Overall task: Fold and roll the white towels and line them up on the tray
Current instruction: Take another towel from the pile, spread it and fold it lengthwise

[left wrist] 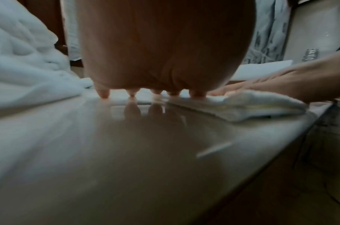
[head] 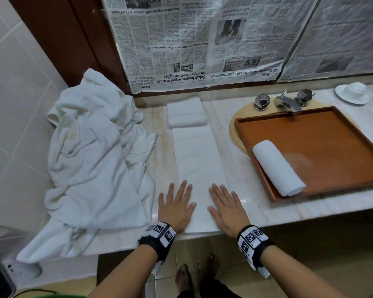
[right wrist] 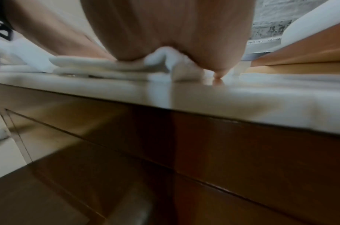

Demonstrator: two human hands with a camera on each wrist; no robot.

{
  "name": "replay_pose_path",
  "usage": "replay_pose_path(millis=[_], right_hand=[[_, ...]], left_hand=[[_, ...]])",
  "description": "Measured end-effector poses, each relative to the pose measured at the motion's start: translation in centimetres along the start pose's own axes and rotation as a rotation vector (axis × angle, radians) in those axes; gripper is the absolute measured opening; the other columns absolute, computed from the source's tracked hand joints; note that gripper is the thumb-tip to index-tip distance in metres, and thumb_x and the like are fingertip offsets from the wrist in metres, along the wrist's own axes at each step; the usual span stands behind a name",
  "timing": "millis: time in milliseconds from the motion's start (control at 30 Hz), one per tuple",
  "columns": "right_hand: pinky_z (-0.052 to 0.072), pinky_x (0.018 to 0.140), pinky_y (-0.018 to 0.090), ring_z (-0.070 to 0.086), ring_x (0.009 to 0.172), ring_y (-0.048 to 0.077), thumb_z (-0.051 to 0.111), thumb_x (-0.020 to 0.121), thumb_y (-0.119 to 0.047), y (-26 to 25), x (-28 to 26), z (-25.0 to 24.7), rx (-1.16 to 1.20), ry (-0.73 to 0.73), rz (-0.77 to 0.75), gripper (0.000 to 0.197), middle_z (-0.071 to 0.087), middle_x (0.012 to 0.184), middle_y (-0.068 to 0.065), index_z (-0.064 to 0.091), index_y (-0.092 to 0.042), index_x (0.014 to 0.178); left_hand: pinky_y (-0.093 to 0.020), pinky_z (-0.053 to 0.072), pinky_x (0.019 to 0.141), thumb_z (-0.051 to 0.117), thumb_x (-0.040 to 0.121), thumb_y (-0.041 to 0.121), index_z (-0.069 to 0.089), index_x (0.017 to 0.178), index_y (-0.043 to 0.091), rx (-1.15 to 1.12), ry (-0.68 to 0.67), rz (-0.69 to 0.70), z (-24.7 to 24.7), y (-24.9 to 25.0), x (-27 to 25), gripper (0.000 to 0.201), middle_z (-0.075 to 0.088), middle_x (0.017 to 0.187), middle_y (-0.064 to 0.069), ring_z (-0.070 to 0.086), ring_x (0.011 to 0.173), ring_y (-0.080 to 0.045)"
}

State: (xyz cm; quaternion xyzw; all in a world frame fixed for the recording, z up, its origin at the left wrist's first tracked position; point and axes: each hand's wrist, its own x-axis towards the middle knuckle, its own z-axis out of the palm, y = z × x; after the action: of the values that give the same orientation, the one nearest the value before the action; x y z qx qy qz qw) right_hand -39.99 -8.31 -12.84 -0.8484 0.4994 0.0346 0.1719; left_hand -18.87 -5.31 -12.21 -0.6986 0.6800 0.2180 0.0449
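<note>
A long white towel folded into a narrow strip [head: 199, 166] is lying lengthwise on the pale marble worktop [head: 254, 203], running from its near edge toward the wall. The left hand [head: 177, 208] is lying flat on the strip's near left side, its fingers [head: 182, 187] straight and spread, partly on the marble; the right hand [head: 228, 210] is lying flat on the near right side, its fingers [head: 222, 191] likewise straight, gripping nothing. Just beyond the strip's far end, a small stack of folded white towels [head: 186, 111] is sitting near the wall. To the right, a rectangular brown wooden tray [head: 336, 147] is resting over the sink basin, and one rolled white towel [head: 278, 167] is lying inside along its left wall. A large crumpled heap of white linen [head: 93, 160] is covering the worktop's left end.
</note>
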Motion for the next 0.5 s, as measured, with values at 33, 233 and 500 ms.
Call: replay_pose_path(millis=[33, 233, 500], right_hand=[[-0.01, 0.121, 0.036, -0.019, 0.148, 0.008, -0.007, 0.093, -0.061, 0.1, 0.0, 0.1, 0.012, 0.004, 0.003, 0.07, -0.02, 0.159, -0.014, -0.01, -0.028, 0.154], [0.008, 0.122, 0.033, 0.013, 0.15, 0.014, 0.017, 0.103, -0.049, 0.3, -0.3, -0.7, 0.243, 0.106, 0.003, 0.061, 0.016, 0.162, -0.005, 0.029, -0.018, 0.154], [0.035, 0.097, 0.022, 0.044, 0.115, 0.009, 0.048, 0.087, -0.052, 1.8, -4.5, -2.2, 0.112, 0.029, -0.259, 0.045, 0.047, 0.127, -0.009, 0.054, -0.027, 0.123]], left_hand=[[-0.05, -0.005, 0.121, 0.013, 0.104, 0.053, -0.014, 0.156, 0.038, -0.012, 0.019, -0.021, 0.2, -0.3, -0.2, 0.061, -0.025, 0.159, 0.02, -0.021, 0.15, -0.021], [-0.048, 0.003, 0.123, 0.023, 0.104, 0.046, 0.011, 0.158, 0.033, -0.132, 0.115, 0.012, 0.2, -0.4, -1.1, 0.057, -0.005, 0.165, 0.015, -0.003, 0.153, -0.02], [-0.037, 0.037, 0.099, 0.058, 0.081, 0.064, 0.06, 0.12, 0.036, -0.228, 0.222, 0.29, 1.7, -0.2, -4.3, 0.049, 0.051, 0.127, 0.016, 0.045, 0.117, -0.009]])
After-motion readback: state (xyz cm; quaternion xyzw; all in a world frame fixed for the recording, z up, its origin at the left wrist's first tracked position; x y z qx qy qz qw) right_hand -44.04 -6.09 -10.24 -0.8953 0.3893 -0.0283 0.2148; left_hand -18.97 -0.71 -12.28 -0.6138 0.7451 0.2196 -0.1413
